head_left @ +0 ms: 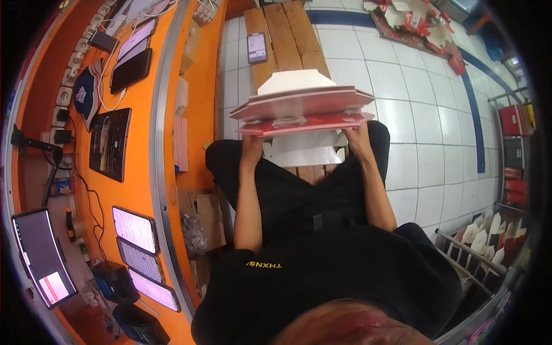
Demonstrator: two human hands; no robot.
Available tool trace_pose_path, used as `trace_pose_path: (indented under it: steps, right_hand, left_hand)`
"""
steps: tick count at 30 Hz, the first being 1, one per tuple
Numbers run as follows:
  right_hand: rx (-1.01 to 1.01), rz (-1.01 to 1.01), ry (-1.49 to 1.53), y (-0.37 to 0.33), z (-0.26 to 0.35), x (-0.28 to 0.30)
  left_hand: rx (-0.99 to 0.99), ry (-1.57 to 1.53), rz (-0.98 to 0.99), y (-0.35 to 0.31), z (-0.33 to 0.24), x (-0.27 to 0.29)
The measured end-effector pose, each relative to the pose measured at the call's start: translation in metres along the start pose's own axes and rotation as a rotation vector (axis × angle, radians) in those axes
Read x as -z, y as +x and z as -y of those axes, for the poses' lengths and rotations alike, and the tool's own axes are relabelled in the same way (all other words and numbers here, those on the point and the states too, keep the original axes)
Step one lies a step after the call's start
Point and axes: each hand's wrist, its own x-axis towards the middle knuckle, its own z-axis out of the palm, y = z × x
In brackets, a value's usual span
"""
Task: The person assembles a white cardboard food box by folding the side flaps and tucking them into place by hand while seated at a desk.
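A stack of flattened red and white cardboard boxes [305, 104] is held up over the wooden bench, between my knees. My left hand [251, 148] grips its near left corner, with the fingers partly hidden by the cardboard. On the opposite side, my right hand [359, 141] is closed on the near right corner. A white flap [294, 82] stands out past the far edge of the stack. Beneath it, a white cardboard sheet [302, 150] shows between my legs, partly covered; whether it joins the stack I cannot tell.
A phone [257, 48] lies on the bench [290, 34] ahead. Along my left runs an orange counter [135, 178] with several phones and a tablet [110, 144]. Red and white cardboard [411, 20] lies on the tiled floor at far right. A metal rack [471, 253] holding folded cartons stands at right.
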Motion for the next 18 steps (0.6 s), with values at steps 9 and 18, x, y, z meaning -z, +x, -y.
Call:
trace_pose_path:
  steps: [9, 18]
  right_hand:
    - [0.252, -0.187, 0.184, -0.015, -0.006, -0.019]
    - [0.552, -0.244, 0.055, 0.005, -0.041, -0.020]
  left_hand:
    - [-0.290, -0.240, -0.344, 0.005, 0.038, -0.016]
    - [-0.323, -0.107, -0.300, -0.009, 0.038, -0.021]
